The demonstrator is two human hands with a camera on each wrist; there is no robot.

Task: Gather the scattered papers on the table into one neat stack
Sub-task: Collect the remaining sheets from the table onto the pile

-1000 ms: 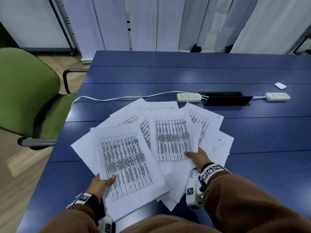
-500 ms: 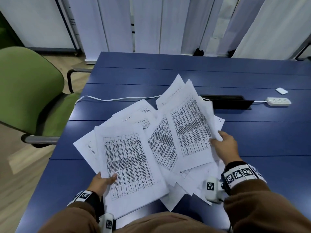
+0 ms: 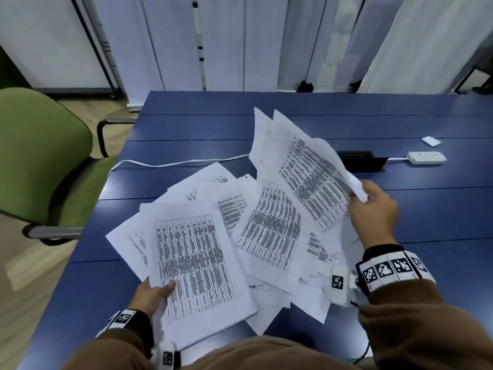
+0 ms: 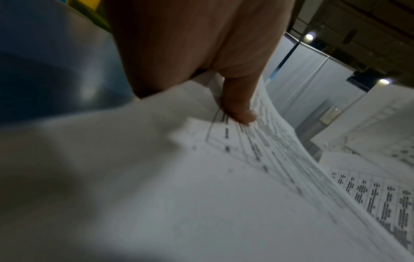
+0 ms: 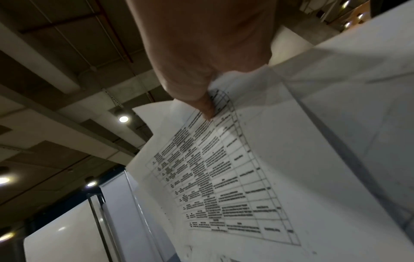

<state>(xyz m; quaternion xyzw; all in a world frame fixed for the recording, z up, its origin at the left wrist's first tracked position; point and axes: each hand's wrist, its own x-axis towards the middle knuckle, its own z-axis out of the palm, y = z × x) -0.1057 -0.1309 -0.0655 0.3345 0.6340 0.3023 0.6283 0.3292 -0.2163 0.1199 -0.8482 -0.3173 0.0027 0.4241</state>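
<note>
The left hand (image 3: 153,292) still pins the nearest printed sheet (image 3: 197,265), thumb on top, its grip holding that sheet; its long axis runs away from the person. The scattered papers (image 3: 266,236) fan across the blue surface (image 3: 426,222) (green chair (image 3: 40,161) leftward, white panels behind). The right hand (image 3: 373,212) has lifted its pinched sheets (image 3: 306,169) higher, tilted up-left.
</note>
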